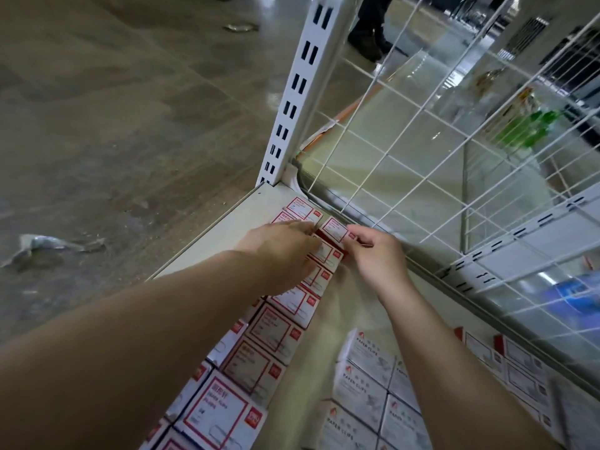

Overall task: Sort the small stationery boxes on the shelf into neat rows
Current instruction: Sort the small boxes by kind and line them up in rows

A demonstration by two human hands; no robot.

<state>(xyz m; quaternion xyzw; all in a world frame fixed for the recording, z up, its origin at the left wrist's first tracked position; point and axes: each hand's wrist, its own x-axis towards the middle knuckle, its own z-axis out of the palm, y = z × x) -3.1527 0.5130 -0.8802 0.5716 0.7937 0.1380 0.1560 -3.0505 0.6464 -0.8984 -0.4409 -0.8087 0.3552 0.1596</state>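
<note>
Small white boxes with red frames (269,329) lie in rows along the left side of the white shelf (227,222), running from the near edge to the far corner. My right hand (376,254) pinches one red-and-white box (334,229) at the far end, beside the row. My left hand (282,254) lies with straight fingers on the boxes next to it, fingertips touching the far ones (300,206). White paper clip boxes (367,391) sit in a block at the near right.
A white slotted upright (302,92) stands at the shelf's far corner. A white wire grid (454,141) backs the shelf on the right. More red-framed boxes (519,365) line the grid's foot. Beyond the shelf, a person's feet (370,37) stand on the grey floor.
</note>
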